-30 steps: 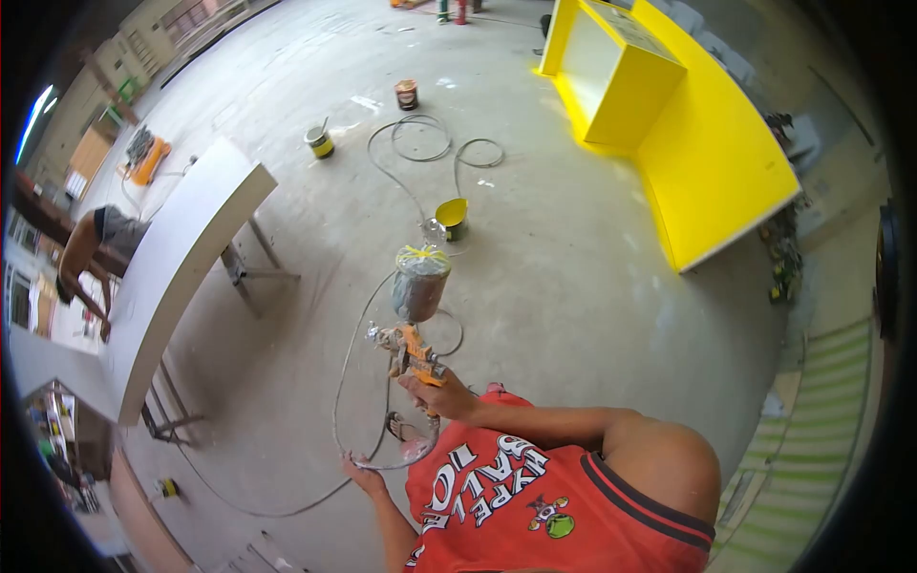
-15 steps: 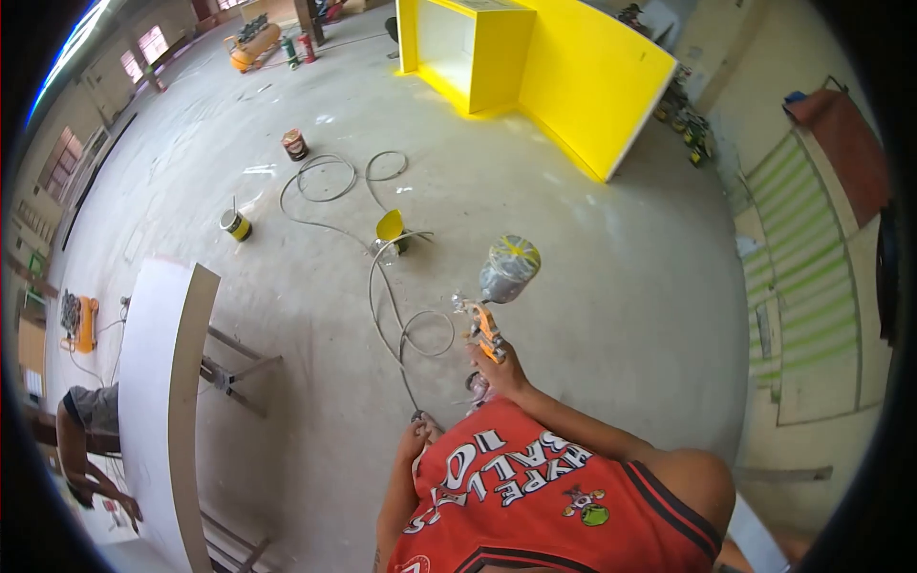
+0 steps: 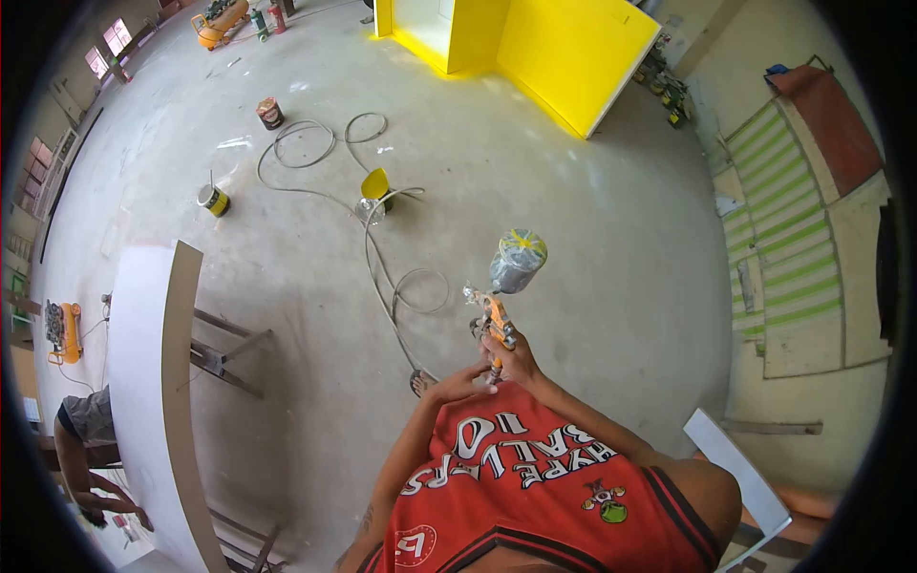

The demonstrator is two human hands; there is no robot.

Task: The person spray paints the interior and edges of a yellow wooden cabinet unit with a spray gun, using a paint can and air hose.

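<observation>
My right hand grips the orange handle of a spray gun, held upright in front of my red jersey. Its taped grey paint cup sits on top. My left hand reaches across to the bottom of the gun's handle, its fingers closed on the air hose where it joins the gun. The grey air hose runs away over the concrete floor in loops towards an open yellow paint can.
A long white board lies on metal trestles at left, with another person bent beside it. Two paint cans stand on the floor. Yellow cabinet panels stand far ahead. A white panel is at lower right.
My view has swung right and the yellow cabinet has shifted left. My left hand has come up from the low hose loop to the base of the gun. The right hand still holds the gun.
</observation>
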